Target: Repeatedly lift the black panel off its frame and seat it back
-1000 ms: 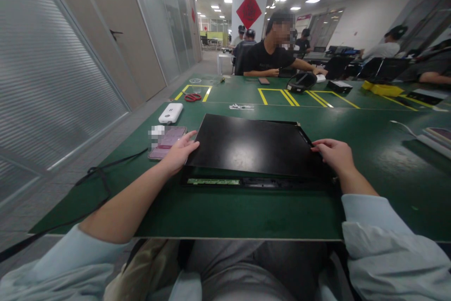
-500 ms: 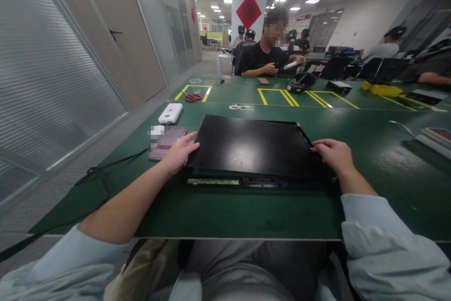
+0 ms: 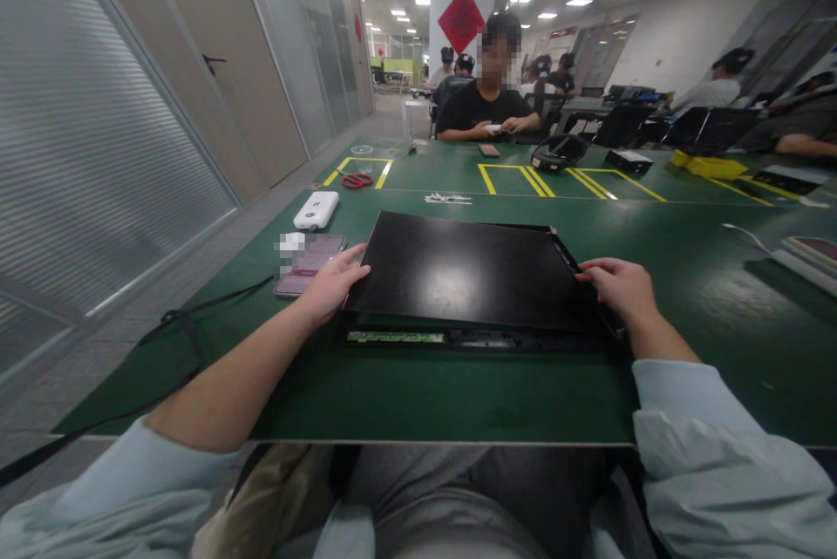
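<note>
A black flat screen panel (image 3: 451, 267) lies skewed over a shallow black frame (image 3: 523, 339), its left side seeming raised. My left hand (image 3: 336, 282) grips the panel's left edge, thumb on top and fingers beyond the edge. At the right side, my right hand (image 3: 618, 284) is closed with thumb and forefinger pinching the frame's edge. Along the frame's near strip a green circuit board (image 3: 396, 337) shows. Most of the frame's inside is hidden under the panel.
On the green table (image 3: 445, 402), a phone (image 3: 314, 261) and a white power bank (image 3: 316, 210) lie left of my hands. Red-handled scissors (image 3: 357, 181), a headset (image 3: 559, 152) and a yellow item (image 3: 710, 165) are farther back. A person (image 3: 487, 110) sits opposite.
The person opposite has turned forward and drawn their hands together around a white object. The panel and my hands have hardly moved.
</note>
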A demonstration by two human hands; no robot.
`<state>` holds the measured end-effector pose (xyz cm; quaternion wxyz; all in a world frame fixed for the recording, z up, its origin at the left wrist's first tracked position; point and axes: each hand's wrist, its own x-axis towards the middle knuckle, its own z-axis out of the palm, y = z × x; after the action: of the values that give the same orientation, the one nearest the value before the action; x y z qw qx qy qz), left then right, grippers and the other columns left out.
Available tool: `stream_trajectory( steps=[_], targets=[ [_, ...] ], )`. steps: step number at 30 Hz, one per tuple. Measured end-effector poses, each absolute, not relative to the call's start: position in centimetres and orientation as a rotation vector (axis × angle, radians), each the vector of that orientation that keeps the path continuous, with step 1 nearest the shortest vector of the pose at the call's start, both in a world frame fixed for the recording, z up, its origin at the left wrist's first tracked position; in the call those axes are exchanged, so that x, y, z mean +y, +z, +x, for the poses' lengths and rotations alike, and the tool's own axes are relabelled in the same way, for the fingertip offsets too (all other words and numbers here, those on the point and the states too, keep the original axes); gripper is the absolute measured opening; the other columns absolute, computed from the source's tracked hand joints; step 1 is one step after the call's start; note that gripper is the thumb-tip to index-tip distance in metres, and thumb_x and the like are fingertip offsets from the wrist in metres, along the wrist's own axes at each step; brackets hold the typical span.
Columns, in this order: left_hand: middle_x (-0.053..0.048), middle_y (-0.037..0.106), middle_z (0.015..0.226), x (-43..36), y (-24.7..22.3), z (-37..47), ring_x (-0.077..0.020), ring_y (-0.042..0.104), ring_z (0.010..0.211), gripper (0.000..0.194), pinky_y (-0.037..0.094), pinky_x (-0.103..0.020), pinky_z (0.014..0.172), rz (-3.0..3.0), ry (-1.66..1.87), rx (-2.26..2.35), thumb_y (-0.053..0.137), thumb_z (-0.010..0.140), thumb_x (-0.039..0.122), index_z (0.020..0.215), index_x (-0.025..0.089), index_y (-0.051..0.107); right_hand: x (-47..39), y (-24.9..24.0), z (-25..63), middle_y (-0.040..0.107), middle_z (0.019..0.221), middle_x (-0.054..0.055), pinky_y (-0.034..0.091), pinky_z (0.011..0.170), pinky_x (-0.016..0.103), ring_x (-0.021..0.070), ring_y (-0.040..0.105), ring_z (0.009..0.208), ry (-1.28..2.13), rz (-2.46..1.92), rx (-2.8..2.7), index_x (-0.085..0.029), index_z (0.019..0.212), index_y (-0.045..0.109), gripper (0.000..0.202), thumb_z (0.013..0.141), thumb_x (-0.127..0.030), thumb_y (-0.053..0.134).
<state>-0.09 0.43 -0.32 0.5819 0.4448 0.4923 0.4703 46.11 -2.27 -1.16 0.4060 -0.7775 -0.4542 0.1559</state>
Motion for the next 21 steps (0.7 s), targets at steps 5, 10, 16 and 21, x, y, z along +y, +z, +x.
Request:
stream_trajectory(
  steps=[5,10,16,21],
  targets=[
    [-0.009,0.081,0.095,0.38,-0.28,0.00,-0.0241,0.077,0.082,0.070,0.062,-0.034,0.078,1.037,1.116,1.167,0.067,0.078,0.006,0.146,0.012,0.052,-2.35,-1.00,46.01,0.078,0.083,0.009,0.045,0.045,0.026,0.0159,0.060,0.054,0.396,-1.961,-1.143,-0.018,0.089,0.080,0.031,0.066,-0.025,0.061],
    [-0.009,0.081,0.093,0.46,-0.36,-0.03,-0.0240,0.077,0.080,0.073,0.062,-0.034,0.077,1.035,1.124,1.168,0.068,0.077,0.007,0.147,0.011,0.050,-2.39,-0.98,46.00,0.078,0.084,0.010,0.045,0.045,0.026,0.0156,0.059,0.053,0.399,-1.971,-1.141,-0.017,0.088,0.080,0.029,0.067,-0.024,0.061],
    [-0.009,0.080,0.088,0.50,-0.35,0.11,-0.0225,0.076,0.078,0.085,0.061,-0.029,0.071,0.978,1.162,1.188,0.067,0.075,0.003,0.155,0.007,0.038,-2.27,-0.99,46.04,0.078,0.083,0.009,0.044,0.045,0.024,0.0140,0.058,0.053,0.392,-1.973,-1.148,-0.017,0.088,0.080,0.029,0.068,-0.023,0.061],
    [-0.010,0.081,0.091,0.43,-0.14,0.16,-0.0227,0.077,0.079,0.069,0.061,-0.028,0.068,0.961,1.126,1.104,0.065,0.073,0.003,0.141,0.009,0.058,-2.15,-1.20,46.25,0.078,0.083,0.008,0.043,0.044,0.024,0.0124,0.055,0.048,0.387,-1.971,-1.162,-0.017,0.089,0.080,0.029,0.068,-0.022,0.061]
  ],
)
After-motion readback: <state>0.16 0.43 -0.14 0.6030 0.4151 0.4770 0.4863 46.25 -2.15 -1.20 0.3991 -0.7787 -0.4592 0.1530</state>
